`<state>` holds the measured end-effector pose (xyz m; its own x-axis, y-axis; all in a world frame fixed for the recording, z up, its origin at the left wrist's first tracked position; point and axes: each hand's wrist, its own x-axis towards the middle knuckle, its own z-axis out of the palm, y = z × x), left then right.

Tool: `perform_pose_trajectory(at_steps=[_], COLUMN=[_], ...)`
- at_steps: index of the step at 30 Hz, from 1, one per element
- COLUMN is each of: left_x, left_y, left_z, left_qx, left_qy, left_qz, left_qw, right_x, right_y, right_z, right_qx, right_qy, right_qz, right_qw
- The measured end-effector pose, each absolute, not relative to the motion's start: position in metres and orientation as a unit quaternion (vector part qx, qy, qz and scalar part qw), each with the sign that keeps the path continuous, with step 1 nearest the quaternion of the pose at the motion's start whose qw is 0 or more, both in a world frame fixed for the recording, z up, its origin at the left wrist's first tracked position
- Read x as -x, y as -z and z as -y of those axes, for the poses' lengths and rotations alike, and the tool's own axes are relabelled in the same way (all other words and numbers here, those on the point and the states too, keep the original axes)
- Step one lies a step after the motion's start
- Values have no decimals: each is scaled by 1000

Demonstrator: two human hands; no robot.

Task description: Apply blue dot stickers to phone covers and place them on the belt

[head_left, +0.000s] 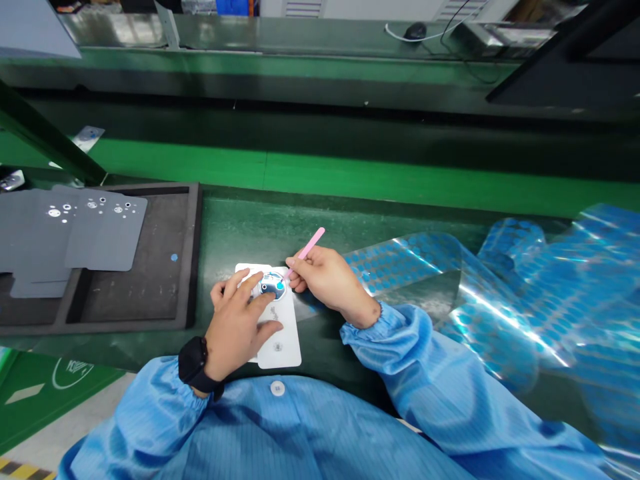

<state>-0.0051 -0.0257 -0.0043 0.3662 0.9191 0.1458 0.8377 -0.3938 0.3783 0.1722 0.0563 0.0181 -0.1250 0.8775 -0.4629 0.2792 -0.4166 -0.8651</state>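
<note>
A white phone back cover (pixel 287 340) lies on the green bench in front of me, overlapping another white piece at its left. Near its far end is a rounded camera area (pixel 270 285) with a bright blue dot (pixel 280 285) at its right side. My left hand (pixel 240 313) rests over the cover, fingers spread, with fingertips around the camera area. Between the thumb and fingers of my right hand (pixel 327 277) is a pair of pink tweezers (pixel 313 243), closed in a pinch. Their lower tip points at the blue dot; whether it touches cannot be made out.
At the left, a black tray (pixel 193 267) holds several grey phone back covers (pixel 107 233) and a loose blue dot (pixel 174 257). Clear film strips with blue dots (pixel 525 300) pile up on the right, one strip reaching behind my right hand. A dark screen (pixel 575 67) overhangs the upper right.
</note>
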Motion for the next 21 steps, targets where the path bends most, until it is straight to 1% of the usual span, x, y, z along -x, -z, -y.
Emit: perform_pose_trajectory(at_steps=[15,21], left_x=[4,2], left_y=[5,-1], left_z=[25,24], left_qx=[-819,-819], left_qy=[-161,-122], left_qz=[-537,-545], left_qw=[121,134], right_x=[-174,-175], right_y=[-15,-13], right_z=[-55,-54], right_qx=[610,608], right_qy=[-556,-539], right_qz=[508,531], right_qw=[246,239])
